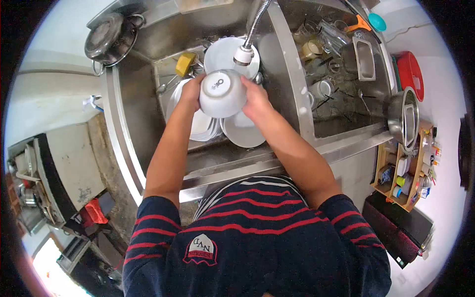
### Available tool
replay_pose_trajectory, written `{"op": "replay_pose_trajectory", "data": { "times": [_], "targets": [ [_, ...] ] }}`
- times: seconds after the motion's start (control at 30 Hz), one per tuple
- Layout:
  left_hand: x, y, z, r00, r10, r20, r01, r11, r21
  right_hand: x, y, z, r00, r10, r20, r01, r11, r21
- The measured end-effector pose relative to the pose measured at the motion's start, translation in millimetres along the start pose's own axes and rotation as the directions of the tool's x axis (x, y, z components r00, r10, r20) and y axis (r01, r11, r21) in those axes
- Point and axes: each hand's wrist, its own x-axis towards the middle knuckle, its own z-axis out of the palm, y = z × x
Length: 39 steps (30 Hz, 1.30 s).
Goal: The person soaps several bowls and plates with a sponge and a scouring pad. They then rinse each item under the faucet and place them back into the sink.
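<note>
Between my two hands I hold a white bowl (pixel 222 105) tipped so that its base, with a dark mark, faces me. My left hand (pixel 192 92) grips its left side and my right hand (pixel 255 97) its right side. The faucet head (pixel 243 55) on a flexible metal hose hangs just beyond the bowl; whether water runs is not clear. Under and around the bowl, white plates (pixel 246 133) lie in the left sink basin (pixel 143 64), and a large white plate (pixel 217 49) is behind. A yellow sponge (pixel 185 64) and several spoons (pixel 166 85) sit to the left.
The right basin (pixel 346 123) holds glasses, a white mug (pixel 322 89), cutlery and a metal container (pixel 365 59). A metal pot (pixel 110 39) stands at the left back corner. A steel bowl (pixel 397 116) rests on the right edge, near a red basin (pixel 410 74).
</note>
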Motion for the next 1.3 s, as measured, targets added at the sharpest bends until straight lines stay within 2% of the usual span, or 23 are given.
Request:
{"op": "replay_pose_trajectory", "data": {
  "times": [0.1,0.2,0.3,0.37,0.4,0.47,0.53,0.6,0.67,0.73,0.77,0.83,0.87,0.93,1.0,1.03,1.07,1.1,1.17,1.2,1.23,1.27,1.3],
  "targets": [
    [-27.7,11.2,-14.6,0.937,0.346,-0.043,-0.339,0.933,0.122,-17.3,20.6,-0.6,1.000,0.017,0.004,-0.016,0.989,-0.145],
    [-78.1,27.9,-10.9,0.862,0.502,-0.073,-0.460,0.834,0.304,-13.8,40.8,-9.0,0.995,0.062,0.072,-0.043,0.971,-0.235],
    [-100.1,31.9,-16.6,0.863,0.500,-0.070,-0.478,0.854,0.206,-27.3,40.3,6.3,0.972,-0.033,0.234,0.076,0.981,-0.179],
    [-99.6,30.6,-28.5,0.799,0.592,-0.108,-0.566,0.800,0.200,-24.8,27.2,10.8,0.925,-0.006,0.380,0.178,0.890,-0.419],
    [-106.0,30.6,-29.3,0.798,0.591,-0.119,-0.564,0.802,0.197,-28.9,19.2,16.3,0.925,0.005,0.381,0.171,0.888,-0.427],
    [-122.1,39.0,-26.3,0.763,0.642,-0.074,-0.637,0.767,0.076,-41.6,-3.0,36.6,0.729,0.140,0.670,0.349,0.766,-0.540],
    [-127.4,40.6,-25.4,0.724,0.684,-0.096,-0.671,0.729,0.135,-55.7,-19.0,55.0,0.675,0.205,0.709,0.416,0.688,-0.595],
    [-134.0,39.7,-18.5,0.736,0.675,-0.053,-0.677,0.733,-0.061,-72.6,-27.6,73.1,0.635,0.216,0.742,0.583,0.497,-0.643],
    [-121.9,33.9,-30.3,0.749,0.661,-0.029,-0.661,0.750,0.025,-88.8,-36.1,91.3,0.580,0.161,0.798,0.657,0.485,-0.576],
    [-119.8,27.8,-42.0,0.719,0.680,-0.141,-0.652,0.731,0.203,-107.4,-47.6,105.4,0.535,-0.018,0.845,0.715,0.542,-0.441],
    [-121.6,23.8,-48.7,0.717,0.682,-0.143,-0.654,0.729,0.201,-106.7,-48.0,106.7,0.532,-0.015,0.846,0.716,0.541,-0.441],
    [-136.9,13.6,-57.5,0.761,0.614,-0.211,-0.503,0.763,0.407,-101.1,-52.9,111.8,0.496,-0.190,0.847,0.384,0.923,-0.017],
    [-140.2,8.3,-64.6,0.758,0.617,-0.209,-0.507,0.760,0.406,-94.3,-51.8,112.0,0.492,-0.191,0.849,0.387,0.922,-0.017],
    [-143.6,-1.7,-78.0,0.863,0.493,-0.111,-0.433,0.835,0.341,-64.4,-38.2,102.8,0.753,-0.104,0.650,0.161,0.987,-0.029],
    [-149.7,-6.0,-78.5,0.869,0.489,-0.081,-0.435,0.831,0.346,-35.9,-21.4,80.4,0.804,-0.139,0.578,0.280,0.946,-0.162],
    [-152.8,-5.2,-77.0,0.875,0.482,-0.055,-0.435,0.830,0.350,-41.0,-16.9,70.9,0.709,-0.168,0.685,0.664,0.488,-0.567],
    [-154.4,-4.5,-75.3,0.872,0.486,-0.054,-0.438,0.826,0.354,-44.4,-11.1,61.9,0.626,-0.097,0.774,0.744,-0.226,-0.629],
    [-158.6,-5.7,-70.3,0.875,0.480,-0.062,-0.434,0.835,0.338,-48.5,-2.0,55.6,0.628,-0.096,0.772,0.743,-0.223,-0.631],
    [-169.4,-12.1,-60.2,0.882,0.466,-0.069,-0.422,0.847,0.323,-59.6,16.3,45.8,0.727,-0.146,0.671,0.605,0.598,-0.526],
    [-175.1,-13.3,-54.6,0.918,0.394,-0.045,-0.380,0.905,0.190,-65.8,19.6,42.2,0.724,-0.151,0.673,0.610,0.596,-0.522],
    [-182.2,-14.0,-47.8,0.947,0.321,-0.009,-0.320,0.945,0.059,-72.7,23.3,37.7,0.499,-0.134,0.856,0.866,0.103,-0.489],
    [-191.8,-17.2,-40.1,0.948,0.317,-0.007,-0.316,0.946,0.068,-78.6,28.9,31.4,0.290,0.023,0.957,0.881,-0.396,-0.258],
    [-202.3,-18.4,-30.1,0.953,0.300,0.040,-0.301,0.954,0.021,-78.6,35.9,24.5,0.291,0.014,0.957,0.881,-0.395,-0.262]
  ]
}}
